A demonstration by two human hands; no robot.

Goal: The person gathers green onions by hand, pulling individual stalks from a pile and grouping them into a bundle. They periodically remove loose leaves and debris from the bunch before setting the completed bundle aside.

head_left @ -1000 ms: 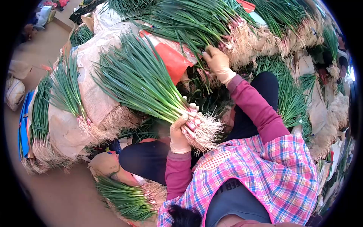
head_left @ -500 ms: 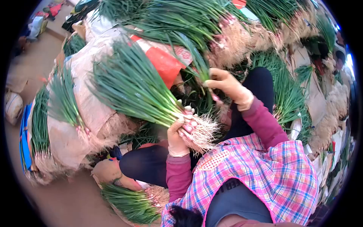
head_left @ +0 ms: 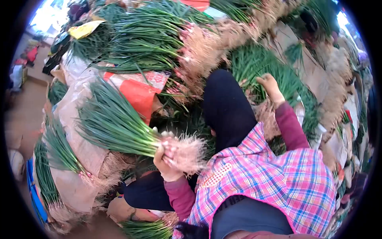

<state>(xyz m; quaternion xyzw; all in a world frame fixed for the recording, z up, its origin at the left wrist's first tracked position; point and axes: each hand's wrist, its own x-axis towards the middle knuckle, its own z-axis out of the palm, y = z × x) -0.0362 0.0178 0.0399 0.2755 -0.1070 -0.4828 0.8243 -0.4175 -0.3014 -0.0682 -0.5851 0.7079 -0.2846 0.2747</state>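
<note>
The spring-onion bunch (head_left: 119,125) is in the left hand (head_left: 167,167), fingers wrapped round its bulb end, roots just beside the plaid apron (head_left: 258,175). Its leaves overlap pale sacking (head_left: 81,149). Beyond the raised knee (head_left: 227,103), the right hand (head_left: 271,87) curls narrowly at a leafy pile (head_left: 254,59); its grip is unclear.

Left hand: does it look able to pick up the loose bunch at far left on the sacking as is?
Probably not: the left hand is full, clasping the large onion bunch. The loose bunch looks uncovered, though.
</note>
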